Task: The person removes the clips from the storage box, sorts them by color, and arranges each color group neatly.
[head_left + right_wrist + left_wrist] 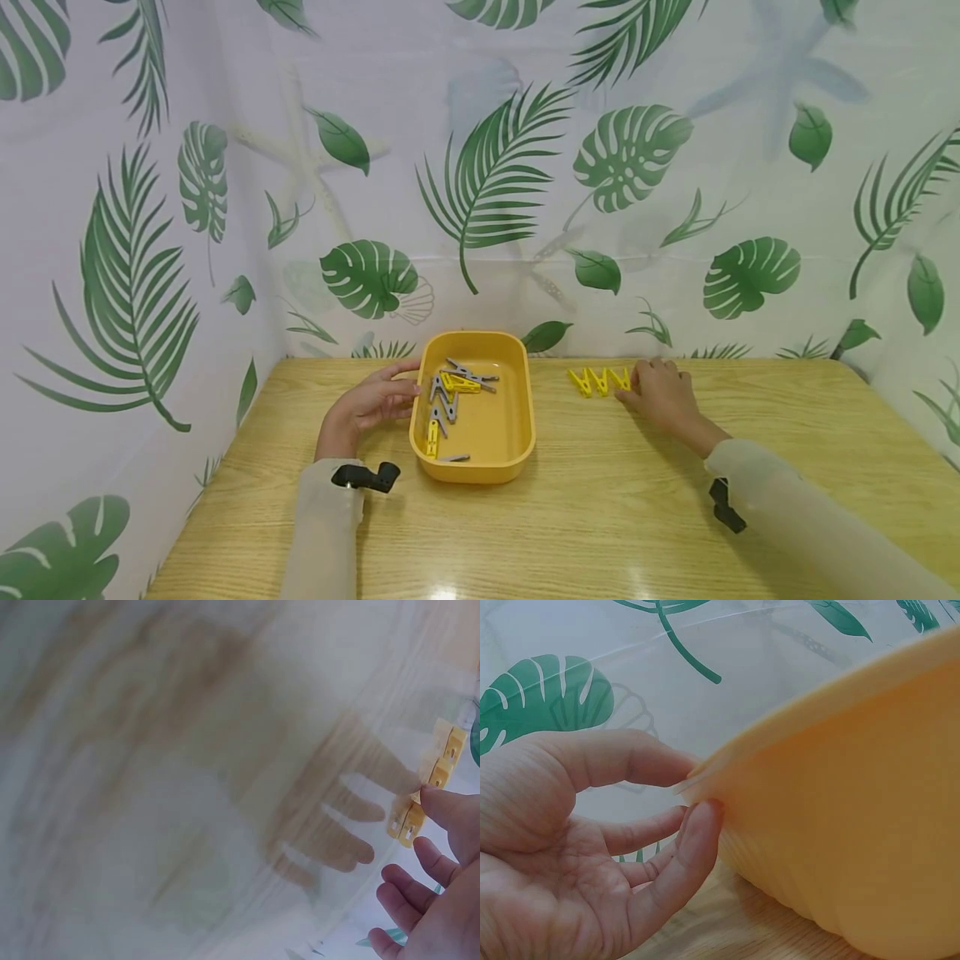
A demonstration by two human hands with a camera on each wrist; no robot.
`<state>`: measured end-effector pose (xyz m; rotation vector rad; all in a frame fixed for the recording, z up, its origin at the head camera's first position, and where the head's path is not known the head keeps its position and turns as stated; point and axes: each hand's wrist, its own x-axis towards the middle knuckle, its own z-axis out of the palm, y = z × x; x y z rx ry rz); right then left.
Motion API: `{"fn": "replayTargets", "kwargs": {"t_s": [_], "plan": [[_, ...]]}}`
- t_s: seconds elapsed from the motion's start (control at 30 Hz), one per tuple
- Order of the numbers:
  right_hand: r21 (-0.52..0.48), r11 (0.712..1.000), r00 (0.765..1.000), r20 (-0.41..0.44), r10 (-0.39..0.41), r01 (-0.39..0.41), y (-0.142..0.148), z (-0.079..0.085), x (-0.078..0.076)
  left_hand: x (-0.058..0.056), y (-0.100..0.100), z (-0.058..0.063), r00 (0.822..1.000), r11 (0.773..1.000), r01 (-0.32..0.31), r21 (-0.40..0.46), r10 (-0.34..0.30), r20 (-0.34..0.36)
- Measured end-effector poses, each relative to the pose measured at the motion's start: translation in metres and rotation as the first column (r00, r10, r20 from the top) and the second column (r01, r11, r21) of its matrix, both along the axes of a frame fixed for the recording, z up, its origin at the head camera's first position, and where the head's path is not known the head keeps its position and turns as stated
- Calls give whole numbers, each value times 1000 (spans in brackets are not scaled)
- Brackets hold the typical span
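A yellow plastic bin [480, 473] stands upright on the table, holding several grey clothespins [467, 371] and a few yellow ones [432, 438], mostly along its left side. At the bin's left rim my left hand [367, 408] pinches the edge; the left wrist view shows thumb and fingertip meeting at the bin's wall [840, 825]. To the right of the bin, three yellow clothespins [600, 382] stand in a row. My right hand [663, 396] pinches the rightmost clothespin [409, 821] between thumb and index finger, the other fingers loosely bent. The index fingertip is partly hidden.
The wooden table [600, 517] reaches back to a leaf-printed curtain [510, 275], which stands close behind the bin and the clothespins. A similar curtain covers the left side. Black wrist cameras [367, 477] sit on both sleeves.
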<state>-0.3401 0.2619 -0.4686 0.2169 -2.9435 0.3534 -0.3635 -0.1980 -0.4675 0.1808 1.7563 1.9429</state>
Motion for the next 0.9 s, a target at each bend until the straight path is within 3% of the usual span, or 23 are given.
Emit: {"fn": "replayTargets", "kwargs": {"t_s": [0.4, 0.6, 0.77, 0.9], "plan": [[3, 1000, 1000, 8, 5, -5, -1, 4, 1, 0, 1, 1, 1000, 1000, -10, -18, 10, -2], [-4, 1000, 999, -32, 16, -16, -12, 11, 2, 1, 1, 1, 1000, 1000, -10, -14, 10, 0], [-43, 996, 993, -92, 74, -78, -34, 23, 8, 1, 1, 0, 1000, 1000, -4, -6, 4, -3], [-67, 985, 974, -174, 143, -157, -58, 35, 16, 1, 2, 1, 1000, 1000, -11, -3, 11, 3]]}}
